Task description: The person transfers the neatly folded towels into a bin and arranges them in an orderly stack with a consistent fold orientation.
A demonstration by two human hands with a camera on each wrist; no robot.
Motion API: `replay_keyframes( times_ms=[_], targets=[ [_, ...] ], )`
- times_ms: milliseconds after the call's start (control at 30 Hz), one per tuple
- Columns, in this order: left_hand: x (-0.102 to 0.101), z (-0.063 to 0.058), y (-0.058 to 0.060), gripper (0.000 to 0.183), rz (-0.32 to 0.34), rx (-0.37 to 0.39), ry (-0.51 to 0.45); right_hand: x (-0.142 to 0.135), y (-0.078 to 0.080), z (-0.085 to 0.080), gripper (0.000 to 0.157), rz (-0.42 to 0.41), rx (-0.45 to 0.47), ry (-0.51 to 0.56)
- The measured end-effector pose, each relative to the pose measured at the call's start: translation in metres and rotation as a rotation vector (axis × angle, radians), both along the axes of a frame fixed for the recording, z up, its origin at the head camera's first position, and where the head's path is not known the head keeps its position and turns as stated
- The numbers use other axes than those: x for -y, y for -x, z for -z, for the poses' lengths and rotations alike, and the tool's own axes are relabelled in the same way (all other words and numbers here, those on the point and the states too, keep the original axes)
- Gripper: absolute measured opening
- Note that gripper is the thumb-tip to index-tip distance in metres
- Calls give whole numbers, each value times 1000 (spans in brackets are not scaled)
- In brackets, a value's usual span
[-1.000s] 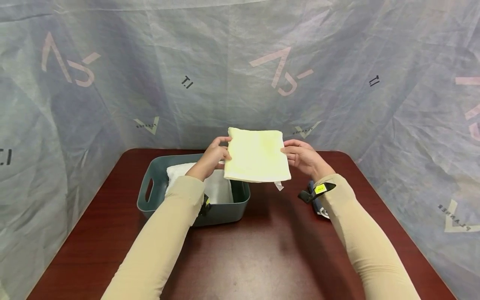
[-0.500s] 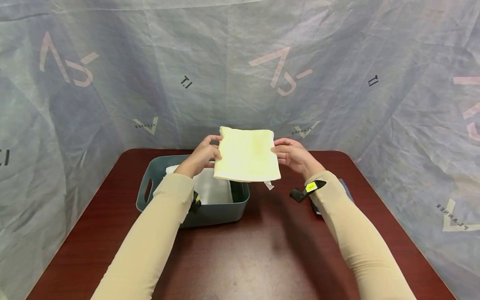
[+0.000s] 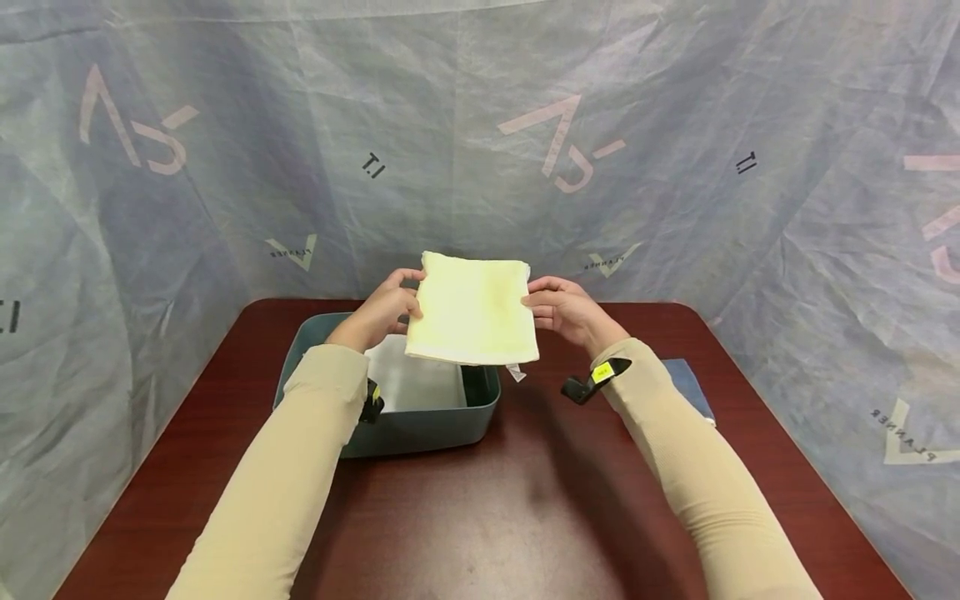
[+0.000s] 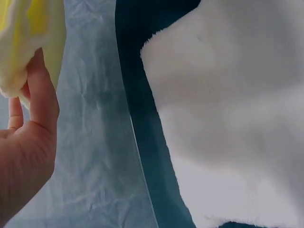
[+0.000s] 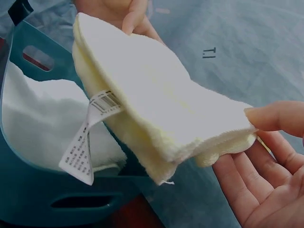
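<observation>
Between my two hands a folded pale-yellow towel (image 3: pixel 474 310) is held up in the air, partly over the bin. My left hand (image 3: pixel 381 310) pinches its left edge, thumb on the near face. On the opposite edge, my right hand (image 3: pixel 572 310) pinches it between thumb and fingers. A white printed care label (image 5: pixel 85 142) hangs from the towel in the right wrist view. Below and to the left stands a grey-green plastic bin (image 3: pixel 427 433) with handle slots. A white towel (image 4: pixel 228 123) lies inside it, partly hidden by my left arm in the head view.
A folded blue cloth (image 3: pixel 686 387) lies on the right of the dark red-brown table (image 3: pixel 465 525), partly behind my right forearm. Grey printed sheeting (image 3: pixel 465 167) hangs behind the table and along its sides.
Both hands have moved left together with the yellow towel, bringing it further over the bin. More of the blue cloth now shows beside the right forearm.
</observation>
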State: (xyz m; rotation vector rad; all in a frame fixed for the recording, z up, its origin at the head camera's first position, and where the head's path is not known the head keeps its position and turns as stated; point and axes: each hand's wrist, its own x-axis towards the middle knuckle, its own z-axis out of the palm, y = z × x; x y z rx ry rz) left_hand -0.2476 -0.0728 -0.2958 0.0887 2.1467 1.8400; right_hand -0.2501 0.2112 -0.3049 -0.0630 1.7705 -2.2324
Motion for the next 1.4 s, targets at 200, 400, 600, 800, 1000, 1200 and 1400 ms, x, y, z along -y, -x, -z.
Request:
replay_keyframes(
  times_ms=[200, 400, 600, 800, 1000, 1200, 1400],
  targets=[
    [10, 3, 0, 68, 0, 28, 7, 11, 2, 3, 12, -12, 0, -20],
    [19, 4, 0, 70, -1, 43, 27, 19, 5, 5, 14, -35, -1, -58],
    [29, 5, 0, 71, -16, 58, 36, 30, 7, 5, 17, -43, 12, -92],
    [40, 8, -2, 75, 16, 76, 46, 39, 8, 6, 18, -65, 14, -127],
    [51, 12, -4, 76, 47, 92, 74, 48, 8, 9, 17, -91, 18, -149],
    [59, 13, -6, 73, 65, 102, 100, 59, 11, 13, 16, -104, 39, -186],
    [65, 15, -6, 75, 78, 143, 117, 66, 13, 15, 18, -116, 63, -236]
  ],
)
